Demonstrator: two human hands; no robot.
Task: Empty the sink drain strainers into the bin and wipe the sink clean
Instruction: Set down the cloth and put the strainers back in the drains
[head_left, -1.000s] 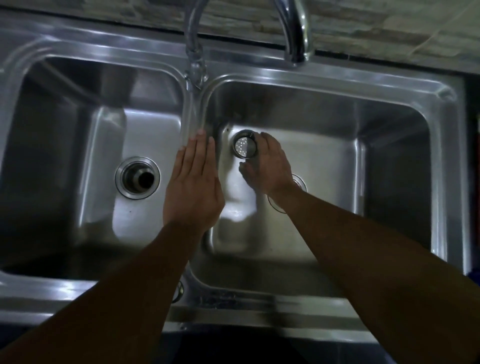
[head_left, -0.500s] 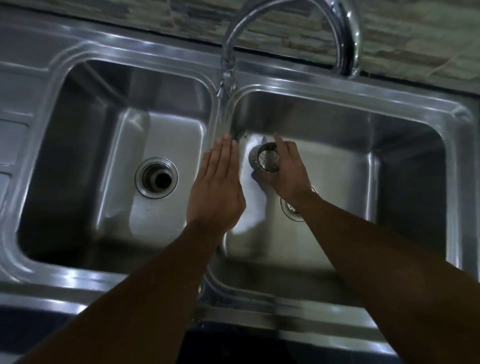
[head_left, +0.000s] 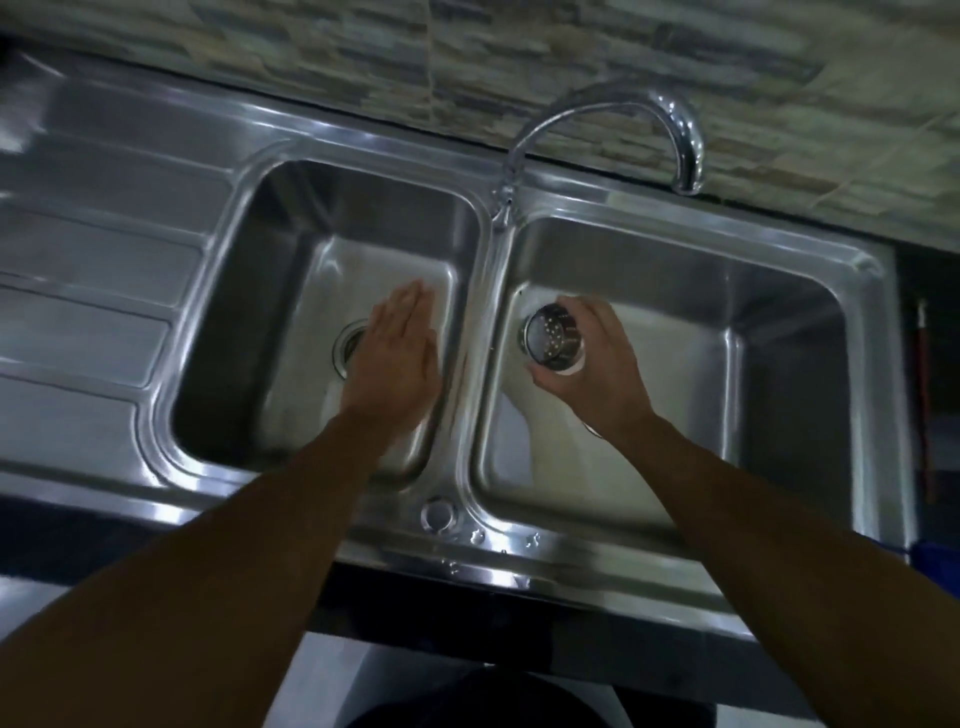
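One strainer (head_left: 551, 345) sits gripped in right hand (head_left: 597, 374), left hand (head_left: 397, 358) flat, empty, beside it; carry mouth-up, avoiding spills.

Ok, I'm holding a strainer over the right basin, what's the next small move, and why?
Probably bring the strainer back over the sink's front rim toward the dark round shape below it, likely the bin, and tip it there. Your right hand grips it above the right basin, tilted on its side, so it's free to carry; the left hand is open.
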